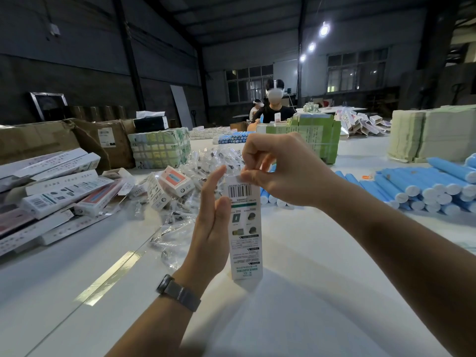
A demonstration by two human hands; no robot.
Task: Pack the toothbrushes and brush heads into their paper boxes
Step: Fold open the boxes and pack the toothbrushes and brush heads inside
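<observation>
A tall white paper box (244, 228) with a barcode and green print stands upright on the white table (322, 266). My left hand (210, 228) steadies it from the left, fingers straight against its side. My right hand (280, 168) pinches the flap at the box's top end. Blue toothbrush handles (425, 189) lie heaped at the right. Brush heads in clear plastic bags (195, 171) lie piled behind the box. What is inside the box is hidden.
Packed white boxes (51, 191) are stacked at the left, two small boxes (167, 186) beside them. Brown cartons (64, 140) and bundles of flat green-printed boxes (159, 148) stand behind. A person (274, 106) sits across the table. Pale stacks (432, 132) sit at the far right.
</observation>
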